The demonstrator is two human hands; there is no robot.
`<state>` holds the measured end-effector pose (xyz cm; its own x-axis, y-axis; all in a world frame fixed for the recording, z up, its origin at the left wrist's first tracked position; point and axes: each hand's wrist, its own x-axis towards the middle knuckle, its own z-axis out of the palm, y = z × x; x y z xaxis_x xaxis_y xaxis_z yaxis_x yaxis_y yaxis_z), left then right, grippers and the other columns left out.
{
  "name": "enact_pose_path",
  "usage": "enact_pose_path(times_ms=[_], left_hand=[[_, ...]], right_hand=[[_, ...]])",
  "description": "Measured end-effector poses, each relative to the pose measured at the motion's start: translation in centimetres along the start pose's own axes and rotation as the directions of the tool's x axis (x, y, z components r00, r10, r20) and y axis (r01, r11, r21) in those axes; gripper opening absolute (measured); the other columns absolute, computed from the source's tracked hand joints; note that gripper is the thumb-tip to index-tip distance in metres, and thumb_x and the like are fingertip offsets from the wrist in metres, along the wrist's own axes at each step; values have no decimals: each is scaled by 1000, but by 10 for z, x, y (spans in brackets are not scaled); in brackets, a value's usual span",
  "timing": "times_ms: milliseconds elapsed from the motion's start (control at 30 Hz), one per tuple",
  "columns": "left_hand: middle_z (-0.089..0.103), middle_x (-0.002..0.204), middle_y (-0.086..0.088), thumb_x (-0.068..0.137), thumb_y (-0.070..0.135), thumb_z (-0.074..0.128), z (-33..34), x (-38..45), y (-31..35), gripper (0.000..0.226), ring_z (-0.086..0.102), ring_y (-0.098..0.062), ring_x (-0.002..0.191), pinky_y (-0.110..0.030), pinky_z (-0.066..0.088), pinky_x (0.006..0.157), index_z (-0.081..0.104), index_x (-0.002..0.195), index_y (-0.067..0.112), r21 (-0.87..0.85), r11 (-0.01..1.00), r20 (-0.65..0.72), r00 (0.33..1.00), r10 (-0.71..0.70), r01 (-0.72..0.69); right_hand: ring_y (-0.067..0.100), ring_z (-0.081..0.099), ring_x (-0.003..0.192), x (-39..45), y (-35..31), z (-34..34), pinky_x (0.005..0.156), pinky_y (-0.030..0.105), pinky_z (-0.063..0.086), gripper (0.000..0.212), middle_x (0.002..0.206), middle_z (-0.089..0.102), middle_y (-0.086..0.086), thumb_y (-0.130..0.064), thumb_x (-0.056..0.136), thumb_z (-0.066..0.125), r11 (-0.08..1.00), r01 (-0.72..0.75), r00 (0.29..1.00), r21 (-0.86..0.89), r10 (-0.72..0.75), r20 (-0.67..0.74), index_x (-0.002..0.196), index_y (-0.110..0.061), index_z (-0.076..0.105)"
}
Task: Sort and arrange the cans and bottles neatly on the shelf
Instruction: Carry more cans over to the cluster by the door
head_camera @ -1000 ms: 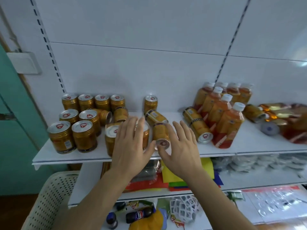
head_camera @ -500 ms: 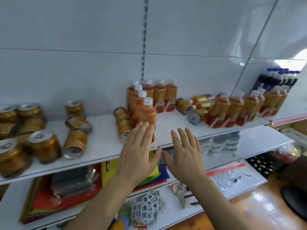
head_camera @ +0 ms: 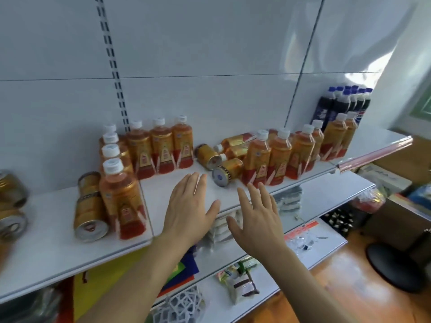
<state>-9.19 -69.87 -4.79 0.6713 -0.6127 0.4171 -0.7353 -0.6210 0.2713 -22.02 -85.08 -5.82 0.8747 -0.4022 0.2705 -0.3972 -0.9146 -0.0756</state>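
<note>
Beyond both flat hands [head_camera: 224, 213], toppled cans [head_camera: 219, 163]

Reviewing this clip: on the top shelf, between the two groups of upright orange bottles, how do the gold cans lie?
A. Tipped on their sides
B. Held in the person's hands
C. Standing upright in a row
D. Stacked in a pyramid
A: the gold cans lie on their sides with round ends facing the camera, while the left hand and right hand hover open, holding nothing.
</note>
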Motion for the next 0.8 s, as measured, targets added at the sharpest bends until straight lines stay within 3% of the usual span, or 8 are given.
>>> enact_pose_path(times_ms=[267,367,433,533,633,800], left_hand=[[29,171,-5,100,65,53,59,97,13,87,25,-26,157,-43,27,128,24,166,19,-74,997,63,998,17,-13],[26,171,-7,99,64,57,78,126,17,90,25,-29,158,-46,31,126,20,167,19,-35,999,180,984,1,5],[34,167,-6,99,58,61,84,131,16,86,35,-29,152,-44,40,119,23,166,19,-9,1000,216,976,-15,17],[48,155,-1,96,48,67,81,133,7,77,52,-27,135,-42,50,106,33,161,22,-35,998,198,979,-40,48],[51,145,0,89,44,72,68,122,-12,76,56,-28,126,-44,53,98,38,155,25,-25,995,223,971,-88,96],[42,148,-5,82,56,68,46,96,-33,89,45,-33,131,-48,47,105,30,158,28,132,964,240,936,-258,231]], right_hand=[[30,-7,165,48,27,11,134,51,2,82,178,14,5,-68,102,32,999,27,1000,-43,-27,-10,169,-24,19],[29,-9,165,59,32,18,133,49,-1,79,178,13,4,-65,103,34,999,35,999,-16,-35,4,170,-25,20],[29,-9,165,59,34,20,133,47,-3,77,179,13,4,-62,105,36,999,53,999,3,-53,7,170,-24,20],[30,2,166,66,39,24,134,48,8,73,176,25,6,-54,105,44,993,106,993,56,-102,-65,167,-18,32],[33,16,164,74,37,29,131,50,23,68,170,36,11,-45,104,52,970,202,972,135,-181,-152,162,-11,43],[37,17,163,93,28,36,131,51,22,71,173,27,16,-43,105,50,949,261,965,177,-253,-68,165,-11,34]])
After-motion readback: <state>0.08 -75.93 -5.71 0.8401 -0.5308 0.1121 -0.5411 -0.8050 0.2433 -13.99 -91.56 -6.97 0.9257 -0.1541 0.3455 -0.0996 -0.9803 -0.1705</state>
